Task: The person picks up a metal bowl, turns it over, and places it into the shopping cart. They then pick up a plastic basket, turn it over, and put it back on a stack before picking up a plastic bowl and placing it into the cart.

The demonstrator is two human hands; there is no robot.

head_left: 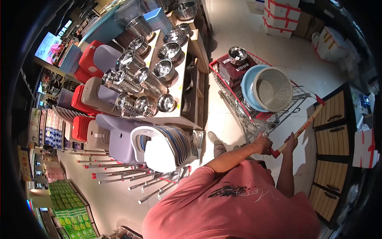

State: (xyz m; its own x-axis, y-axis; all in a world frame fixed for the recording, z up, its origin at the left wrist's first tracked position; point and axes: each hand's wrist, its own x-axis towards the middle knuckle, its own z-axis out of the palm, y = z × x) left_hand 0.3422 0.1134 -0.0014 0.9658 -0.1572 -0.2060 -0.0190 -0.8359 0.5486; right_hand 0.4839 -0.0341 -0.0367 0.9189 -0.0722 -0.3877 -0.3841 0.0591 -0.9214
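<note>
My left hand (pixel 262 144) is closed at the near left end of a shopping cart (pixel 243 119), beside the red end cap of its handle; exactly which part it grips is hard to see. My right hand (pixel 291 142) wraps round the cart's handle (pixel 305 125). In the cart, a white perforated plastic basket (pixel 273 89) leans against a light blue basin (pixel 247 85). A dark red box (pixel 234 71) lies at the front, with a shiny steel bowl (pixel 237 55) on top of it.
Stacked steel bowls (pixel 153 83) crowd a display shelf (pixel 179 113) on the left. Plastic stools (pixel 163 145) stand stacked nearby. Wooden-fronted cabinets (pixel 332 143) line the right side. White boxes with red tape (pixel 281 18) stand ahead on the tiled floor (pixel 227 24).
</note>
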